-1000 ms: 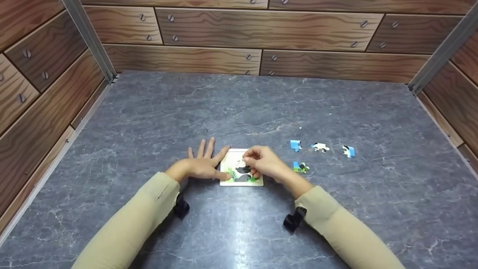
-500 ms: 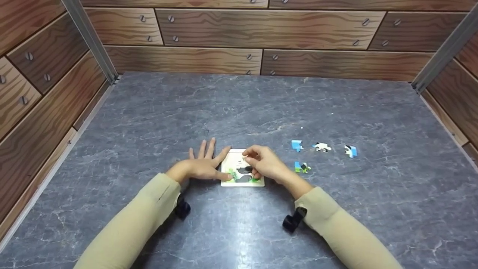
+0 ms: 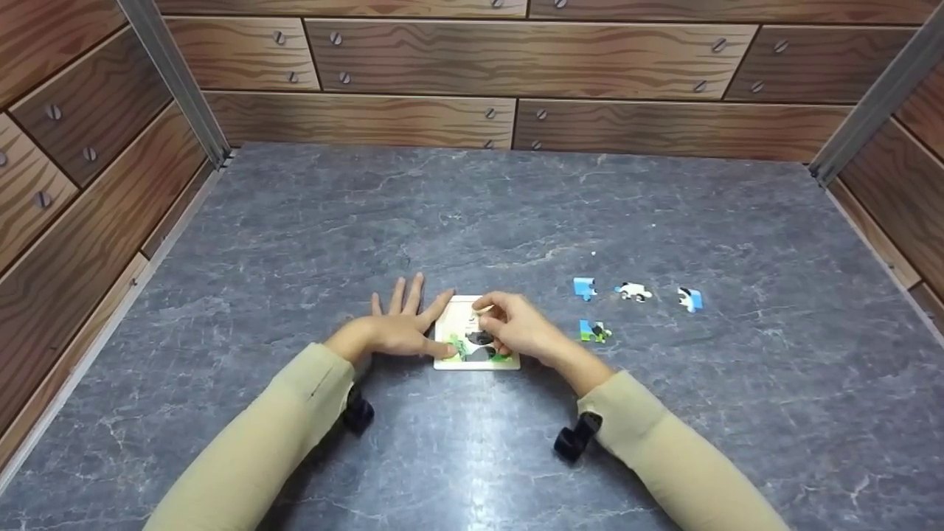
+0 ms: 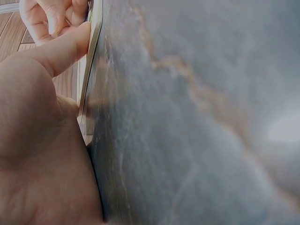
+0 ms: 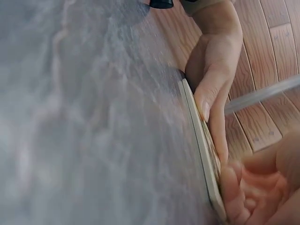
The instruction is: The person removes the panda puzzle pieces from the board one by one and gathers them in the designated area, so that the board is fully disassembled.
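A small square jigsaw puzzle with a pale frame (image 3: 476, 364) lies flat on the table, with green and black picture parts along its lower side. My left hand (image 3: 398, 332) lies spread with straight fingers at its left edge, the thumb resting on the lower left corner. Over the right half, my right hand (image 3: 520, 324) has thumb and index curled around a small pale puzzle piece (image 3: 484, 310), mostly hidden by the fingers. In the left wrist view, the left thumb (image 4: 70, 47) presses on the frame's edge. The right fingers (image 5: 234, 187) curl over the frame in the right wrist view.
Several loose puzzle pieces lie right of the frame: a blue one (image 3: 585, 287), a white and black one (image 3: 633, 292), a blue and white one (image 3: 690, 299), and a blue-green one (image 3: 595, 331). Wood-patterned walls (image 3: 516, 59) bound the grey marbled table (image 3: 413, 199).
My right thumb and index have shifted slightly left and spread a little apart over the puzzle. The left hand keeps its place, and the loose pieces lie as before.
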`<state>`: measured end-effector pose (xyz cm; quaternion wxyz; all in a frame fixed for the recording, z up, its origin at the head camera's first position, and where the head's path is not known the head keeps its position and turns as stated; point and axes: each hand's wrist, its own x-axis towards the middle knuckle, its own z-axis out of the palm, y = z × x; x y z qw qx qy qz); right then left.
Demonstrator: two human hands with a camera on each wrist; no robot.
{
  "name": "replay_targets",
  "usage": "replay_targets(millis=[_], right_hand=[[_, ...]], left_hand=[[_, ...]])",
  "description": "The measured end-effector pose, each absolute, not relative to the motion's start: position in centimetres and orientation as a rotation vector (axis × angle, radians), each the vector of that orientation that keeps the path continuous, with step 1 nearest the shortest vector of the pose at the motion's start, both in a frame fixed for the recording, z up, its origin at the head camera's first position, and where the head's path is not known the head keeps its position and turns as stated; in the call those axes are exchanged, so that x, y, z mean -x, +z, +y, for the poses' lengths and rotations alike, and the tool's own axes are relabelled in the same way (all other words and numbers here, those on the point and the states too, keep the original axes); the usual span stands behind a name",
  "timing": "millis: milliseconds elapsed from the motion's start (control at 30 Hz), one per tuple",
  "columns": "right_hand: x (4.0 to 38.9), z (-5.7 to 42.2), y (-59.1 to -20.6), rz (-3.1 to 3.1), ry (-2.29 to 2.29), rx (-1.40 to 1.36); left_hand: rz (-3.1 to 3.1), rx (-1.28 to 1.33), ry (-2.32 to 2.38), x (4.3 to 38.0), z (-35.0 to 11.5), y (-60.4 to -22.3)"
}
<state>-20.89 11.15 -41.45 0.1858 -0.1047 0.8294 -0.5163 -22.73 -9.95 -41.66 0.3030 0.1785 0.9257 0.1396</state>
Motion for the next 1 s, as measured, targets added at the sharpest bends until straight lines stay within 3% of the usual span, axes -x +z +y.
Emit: replay_targets(millis=[1000], right_hand=[[21.01,10.44,-41.27,2.384,-1.383,0.187]], left_hand=[[2.444,-0.458,0.359,22.82,-9.9,-41.74]])
